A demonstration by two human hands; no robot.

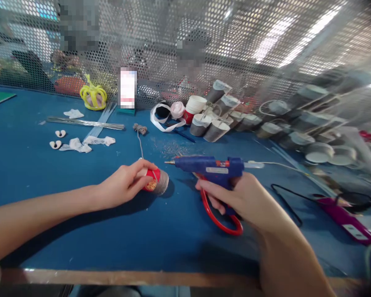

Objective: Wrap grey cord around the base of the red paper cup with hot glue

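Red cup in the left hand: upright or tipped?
Tipped: the left hand holds the red cup sideways, cord-wrapped end pointing right.

Bright, cool light; white light strips [315, 31] glare at far right beyond the mesh [160, 24]. Soft shadows darken the table [111, 243] on the near side of the left hand [119, 187]. The screen [127, 88] is washed out and pixelated. Cups [320, 153] at right look blurred, stretched; corners there darken.
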